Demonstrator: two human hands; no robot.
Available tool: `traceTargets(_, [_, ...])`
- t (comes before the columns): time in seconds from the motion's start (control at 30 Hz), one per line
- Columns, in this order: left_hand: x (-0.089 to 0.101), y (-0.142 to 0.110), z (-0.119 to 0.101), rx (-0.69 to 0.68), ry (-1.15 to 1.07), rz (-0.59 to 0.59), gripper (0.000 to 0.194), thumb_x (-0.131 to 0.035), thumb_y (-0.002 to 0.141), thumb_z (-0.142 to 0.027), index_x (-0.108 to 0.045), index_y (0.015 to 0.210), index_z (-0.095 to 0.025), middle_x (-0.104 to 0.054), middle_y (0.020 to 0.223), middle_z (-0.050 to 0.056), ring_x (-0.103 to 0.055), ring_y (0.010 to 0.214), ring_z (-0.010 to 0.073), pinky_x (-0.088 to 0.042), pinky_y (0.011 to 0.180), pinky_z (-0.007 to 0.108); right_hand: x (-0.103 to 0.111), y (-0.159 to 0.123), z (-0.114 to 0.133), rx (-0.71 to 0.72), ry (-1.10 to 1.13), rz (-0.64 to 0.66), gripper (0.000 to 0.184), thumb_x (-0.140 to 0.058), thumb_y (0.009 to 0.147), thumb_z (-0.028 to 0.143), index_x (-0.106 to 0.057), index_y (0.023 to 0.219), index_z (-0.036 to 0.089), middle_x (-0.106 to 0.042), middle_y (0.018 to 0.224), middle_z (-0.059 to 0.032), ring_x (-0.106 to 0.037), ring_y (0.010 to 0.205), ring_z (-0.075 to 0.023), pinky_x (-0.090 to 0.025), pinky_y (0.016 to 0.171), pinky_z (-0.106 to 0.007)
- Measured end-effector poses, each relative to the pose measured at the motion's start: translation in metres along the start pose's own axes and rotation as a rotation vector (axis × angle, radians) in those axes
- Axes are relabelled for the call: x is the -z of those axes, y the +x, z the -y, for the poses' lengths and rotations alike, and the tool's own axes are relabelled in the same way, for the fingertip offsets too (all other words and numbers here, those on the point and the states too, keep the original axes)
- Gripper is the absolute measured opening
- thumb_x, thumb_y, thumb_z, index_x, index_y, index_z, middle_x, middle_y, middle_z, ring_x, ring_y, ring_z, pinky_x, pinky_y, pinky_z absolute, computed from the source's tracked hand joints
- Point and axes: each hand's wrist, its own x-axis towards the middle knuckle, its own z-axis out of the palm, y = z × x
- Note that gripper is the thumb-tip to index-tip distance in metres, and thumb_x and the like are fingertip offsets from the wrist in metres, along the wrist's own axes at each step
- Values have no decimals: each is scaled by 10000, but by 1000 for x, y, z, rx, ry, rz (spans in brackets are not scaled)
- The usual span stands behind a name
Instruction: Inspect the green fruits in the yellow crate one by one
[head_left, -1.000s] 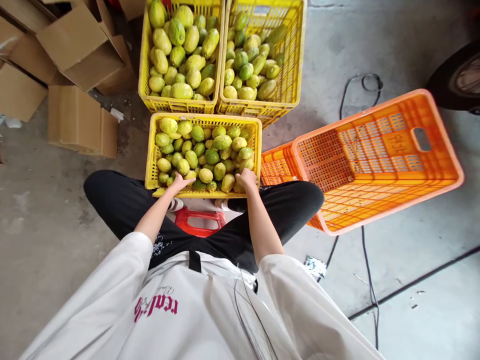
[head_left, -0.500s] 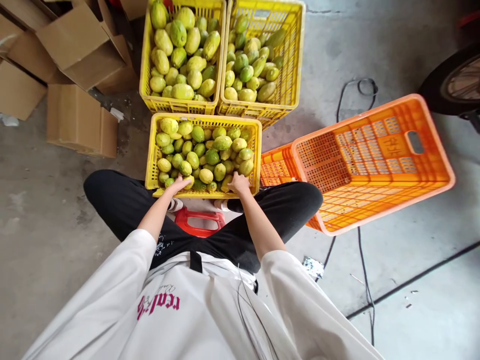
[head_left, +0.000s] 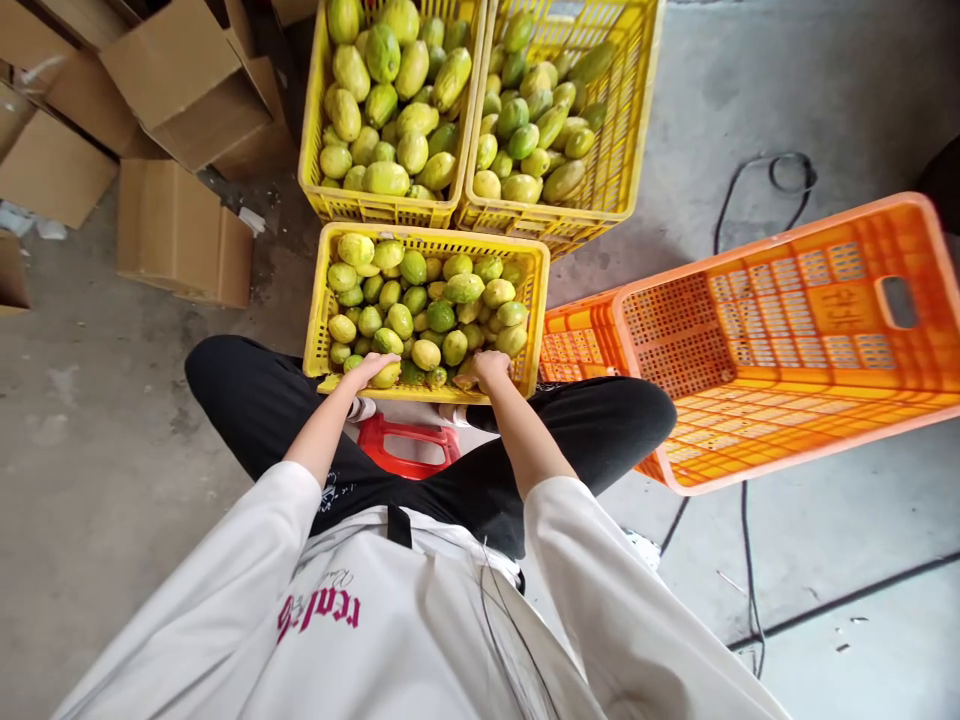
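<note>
A yellow crate full of oval yellow-green fruit stands between my knees; the exact kind of fruit is unclear. At its near left edge, my left hand is closed over a yellowish fruit, fingers laid across its top. My right hand reaches into the near right part of the same crate. Its fingers curl down on a yellow-green fruit and are partly hidden. Both hands stay low among the fruit, near the crate's front rim.
Two larger yellow crates of similar fruit stand just beyond. An orange crate lies tipped at the right, beside my knee. Cardboard boxes are piled at the far left. Black cables run over the concrete floor. A red stool shows below me.
The view has shifted, so the crates appear farther right. My left hand stays on its fruit at the front edge, and my right hand has curled further down among the fruit.
</note>
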Motion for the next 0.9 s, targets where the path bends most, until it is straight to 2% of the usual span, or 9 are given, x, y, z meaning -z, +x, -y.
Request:
traceTargets(0.1, [2,-1,-2,87,-95,109,388,-582,897,-508,-735,988,-163,-776,860,134,-771,949,300,-633,841,385,-3,2,-4,34,1,-16,777,-833,765,565,-678,1332,57,-690,1258,-320,-687,1159,-442,-587,880,-587])
traceTargets(0.23, [3,-2,-3,135,-236,117,383,-592,872,-488,-738,1033,-173,-772,834,130,-771,921,294,-629,843,397,-2,6,-13,114,-22,-35,681,-878,734,500,-728,1242,71,-701,1266,-286,-688,1167,-417,-562,955,-520])
traceTargets(0.33, [4,-6,-7,145,-339,162,459,-570,867,-521,-725,1091,-151,-760,799,142,-767,871,305,-638,806,430,-3,7,-27,136,142,-80,612,-851,771,484,-736,1186,50,-722,1230,-259,-687,1166,-395,-554,963,-447])
traceTargets(0.43, [6,-12,-16,133,-402,167,534,-485,896,-560,-711,1083,-114,-727,739,151,-756,809,307,-645,736,433,-8,7,-43,116,572,-84,457,-780,851,463,-747,1105,85,-765,1132,-168,-723,1051,-307,-573,872,-339])
traceTargets(0.5, [7,-17,-24,101,-518,152,540,-449,913,-576,-697,1051,-117,-697,705,132,-737,744,282,-641,674,403,-11,3,-49,72,894,-35,381,-784,849,434,-746,1022,97,-776,1047,-141,-729,963,-270,-584,802,-308])
traceTargets(0.57, [5,-25,-32,59,-751,152,493,-457,919,-565,-676,1005,-131,-668,683,103,-694,648,233,-620,596,350,-11,-2,-50,17,1191,54,320,-803,828,393,-731,975,118,-776,946,-123,-727,874,-253,-596,740,-314])
traceTargets(0.67, [1,-41,-43,24,-1129,230,416,-416,948,-497,-637,934,-145,-630,666,84,-621,553,178,-569,493,292,-4,-16,-35,-12,1577,223,241,-744,865,395,-701,944,171,-741,773,-57,-705,717,-222,-606,679,-335])
traceTargets(0.77, [-2,-59,-47,-5,-1275,320,387,-363,962,-454,-620,900,-171,-610,659,80,-607,550,176,-550,461,284,5,-39,-8,135,1966,361,272,-635,929,470,-670,940,201,-725,743,-34,-699,656,-206,-610,638,-333])
traceTargets(0.9, [-4,-79,-49,-87,-1298,354,409,-336,963,-465,-616,864,-184,-601,657,81,-610,549,173,-545,474,268,9,-76,26,440,2374,567,340,-465,997,472,-656,1070,201,-774,948,-87,-736,795,-200,-622,656,-296])
